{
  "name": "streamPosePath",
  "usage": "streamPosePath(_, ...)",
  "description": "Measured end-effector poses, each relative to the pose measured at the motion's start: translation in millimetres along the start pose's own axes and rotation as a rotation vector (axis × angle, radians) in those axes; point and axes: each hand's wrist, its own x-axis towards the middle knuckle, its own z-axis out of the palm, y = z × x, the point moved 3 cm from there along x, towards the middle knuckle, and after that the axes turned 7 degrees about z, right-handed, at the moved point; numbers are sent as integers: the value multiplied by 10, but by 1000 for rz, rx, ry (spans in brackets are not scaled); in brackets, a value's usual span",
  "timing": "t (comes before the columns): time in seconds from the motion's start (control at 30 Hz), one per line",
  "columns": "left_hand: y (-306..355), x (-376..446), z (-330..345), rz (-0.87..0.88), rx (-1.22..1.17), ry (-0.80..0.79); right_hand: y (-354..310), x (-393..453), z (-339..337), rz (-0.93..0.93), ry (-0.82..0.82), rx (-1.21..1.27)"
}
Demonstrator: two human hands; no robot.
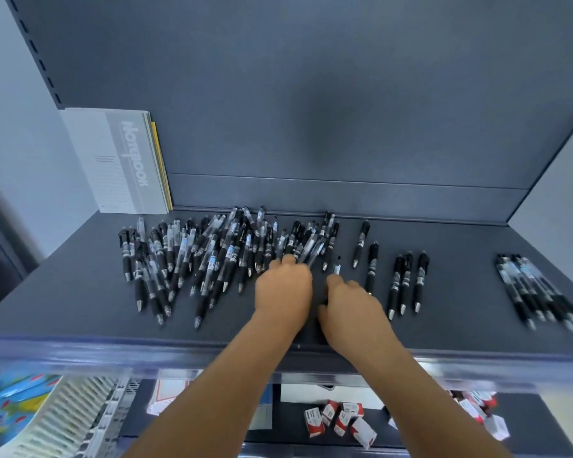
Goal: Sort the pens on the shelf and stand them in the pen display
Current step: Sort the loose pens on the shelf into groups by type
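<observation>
A big loose pile of black and clear click pens (pixel 196 256) lies on the dark grey shelf (pixel 80 302). My left hand (pixel 283 285) reaches into the pile's right edge, its fingers curled over a few pens (pixel 310 254) that fan out from them. Just to the right, my right hand (pixel 351 302) is closed around one pen (pixel 337 267), whose top sticks out above the fingers. Further right lie two single black pens (pixel 361 242), a row of three (pixel 407 282), and a neat bundle (pixel 536 289) at the far right. No pen display is in view.
A stack of notebooks (pixel 123 160) leans against the back panel at the left. Below the shelf's clear front lip (pixel 80 355), the lower shelf holds small red-and-white boxes (pixel 341 421) and a white slatted basket (pixel 80 411).
</observation>
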Motion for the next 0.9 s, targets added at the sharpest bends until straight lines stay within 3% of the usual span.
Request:
streamPosePath(0.33, 77, 78, -47, -12, -110, -62, 107, 13, 18, 168, 32, 79)
streamPosePath(0.5, 136, 44, -152, -42, -321, 62, 348, 17, -206, 201, 125, 154)
streamPosePath(0.7, 708, 115, -315, 46, -463, 194, 893, -35, -643, 227, 256, 167)
streamPosePath(0.9, 1589, 246, -278, 68, -574, 146, 1720, -44, -866, 257, 253, 124)
